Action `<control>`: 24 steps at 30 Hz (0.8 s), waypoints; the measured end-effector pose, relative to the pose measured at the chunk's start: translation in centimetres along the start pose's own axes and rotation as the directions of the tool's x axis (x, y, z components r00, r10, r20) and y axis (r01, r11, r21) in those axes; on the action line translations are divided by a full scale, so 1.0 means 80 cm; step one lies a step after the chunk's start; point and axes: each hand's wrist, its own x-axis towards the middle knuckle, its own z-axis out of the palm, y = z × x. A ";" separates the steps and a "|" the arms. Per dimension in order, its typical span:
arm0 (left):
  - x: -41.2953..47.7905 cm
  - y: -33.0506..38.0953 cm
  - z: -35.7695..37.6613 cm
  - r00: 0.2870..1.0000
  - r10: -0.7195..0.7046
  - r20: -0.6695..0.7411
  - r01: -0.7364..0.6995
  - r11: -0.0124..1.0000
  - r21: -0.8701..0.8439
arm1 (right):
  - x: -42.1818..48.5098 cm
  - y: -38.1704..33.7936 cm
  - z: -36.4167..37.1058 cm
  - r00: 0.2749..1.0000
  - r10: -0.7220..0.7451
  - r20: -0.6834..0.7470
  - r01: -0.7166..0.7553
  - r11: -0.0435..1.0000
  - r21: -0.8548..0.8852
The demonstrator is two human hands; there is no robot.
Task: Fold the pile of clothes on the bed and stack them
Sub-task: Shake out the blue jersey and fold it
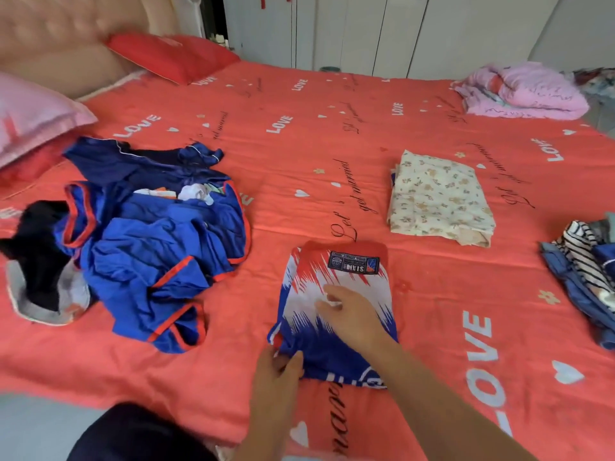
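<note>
A red, white and blue jersey (346,281) lies folded in half on the red bedspread (299,144), near the front edge. My right hand (352,314) rests flat on its middle with the fingers spread. My left hand (279,371) pinches the jersey's near left corner. A loose pile of blue clothes with red trim (156,247) lies to the left, with a black and grey garment (40,261) beside it. A folded floral cloth (439,197) lies to the right of the jersey.
A striped and blue heap (585,274) sits at the right edge. A pink blanket (522,91) lies at the far right corner. Red pillow (173,56) and pink pillow (30,114) are by the headboard. White wardrobe doors (399,31) stand behind the bed.
</note>
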 end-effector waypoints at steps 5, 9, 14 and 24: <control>0.025 -0.007 -0.023 0.980 0.137 -0.142 -0.109 0.977 0.185 | -0.050 0.071 -0.011 0.980 -0.165 -0.114 0.112 0.922 -0.371; 0.048 -0.001 -0.018 0.983 0.178 -0.041 -0.145 0.897 0.417 | -0.075 0.105 -0.010 0.999 -0.024 -0.028 0.012 0.929 -0.369; 0.052 0.020 -0.017 0.986 0.160 0.046 -0.164 0.878 0.450 | -0.082 0.110 -0.013 0.996 -0.071 0.046 0.084 0.906 -0.414; 0.028 0.010 -0.029 0.993 0.108 -0.057 -0.079 0.922 0.378 | -0.100 0.113 -0.024 0.993 -0.031 -0.110 -0.003 0.955 -0.298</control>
